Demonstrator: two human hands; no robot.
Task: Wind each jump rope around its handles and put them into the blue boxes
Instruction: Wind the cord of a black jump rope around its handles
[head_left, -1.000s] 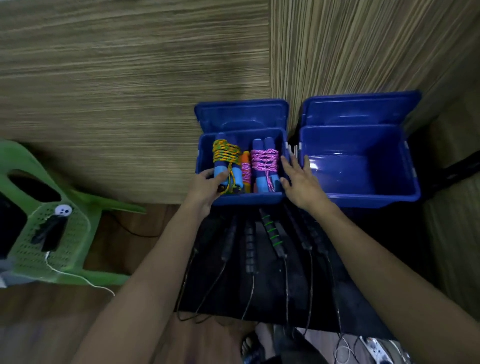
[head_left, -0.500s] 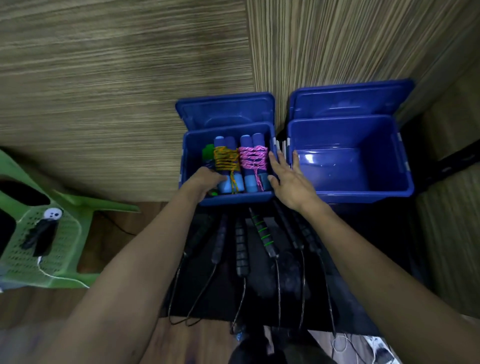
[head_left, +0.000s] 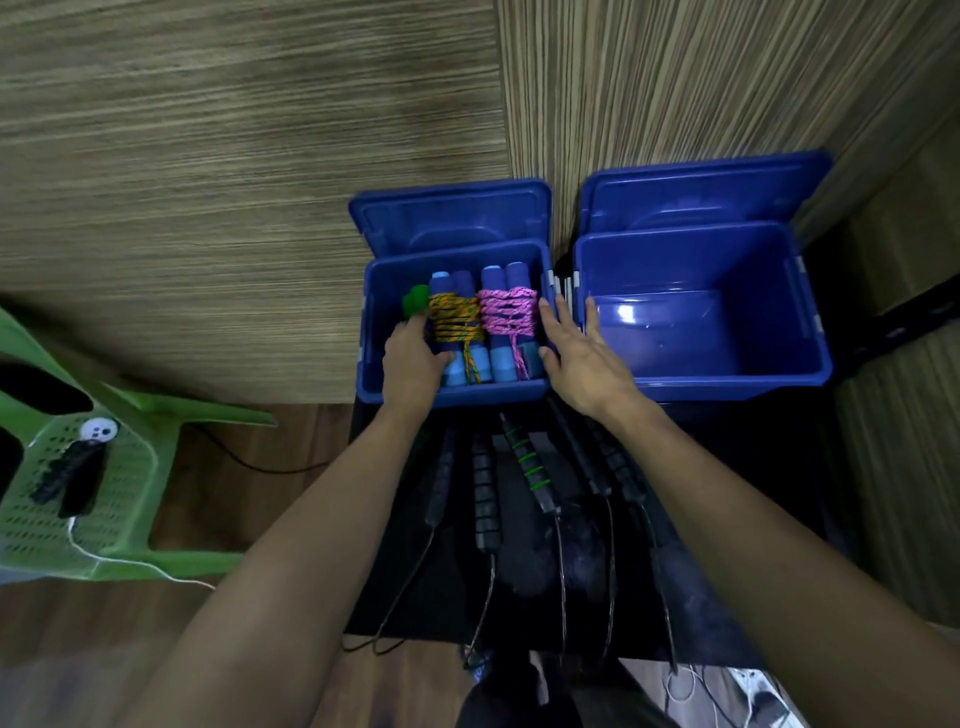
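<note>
Head view: left blue box (head_left: 371, 332) holds two wound jump ropes, yellow-orange rope (head_left: 454, 317) beside pink rope (head_left: 508, 312), plus a green handle (head_left: 415, 300) at its left wall. Left hand (head_left: 413, 358) reaches into this box, fingers curled by the green handle; grip unclear. Right hand (head_left: 582, 358), fingers straight, rests on the box's right rim. Right blue box (head_left: 701, 312) beside it. Black ropes (head_left: 485, 499) lie just before the left box.

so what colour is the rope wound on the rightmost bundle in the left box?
Pink rope, speckled dark; head view.
</note>
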